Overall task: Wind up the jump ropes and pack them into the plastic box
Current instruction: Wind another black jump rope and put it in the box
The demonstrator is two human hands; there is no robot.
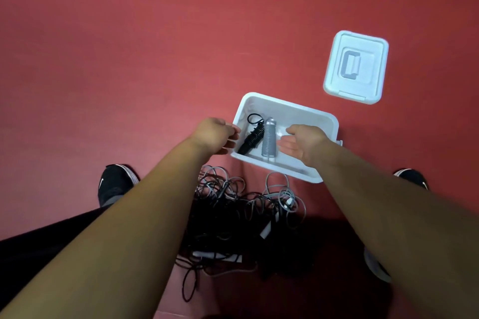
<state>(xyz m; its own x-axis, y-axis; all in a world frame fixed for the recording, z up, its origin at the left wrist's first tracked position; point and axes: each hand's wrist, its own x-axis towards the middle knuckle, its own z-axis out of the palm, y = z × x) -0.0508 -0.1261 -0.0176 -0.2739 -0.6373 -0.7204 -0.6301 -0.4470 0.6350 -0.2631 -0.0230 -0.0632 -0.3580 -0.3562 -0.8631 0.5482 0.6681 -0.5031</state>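
Observation:
A white plastic box (308, 111) stands open on the red floor. Inside it lie a wound black jump rope (252, 134) and a wound grey jump rope (269, 138), side by side. My left hand (216, 133) hovers at the box's left rim, fingers loosely curled, holding nothing. Over the box's right half, my right hand (302, 141) is open with the palm turned toward the grey rope, just beside it. A tangled pile of black and grey jump ropes (241, 204) lies on the floor in front of the box, between my forearms.
The box's white lid (356, 67) with a grey handle lies on the floor to the far right of the box. My black shoes (114, 184) (412, 177) stand at either side of the rope pile. Red floor stretches beyond.

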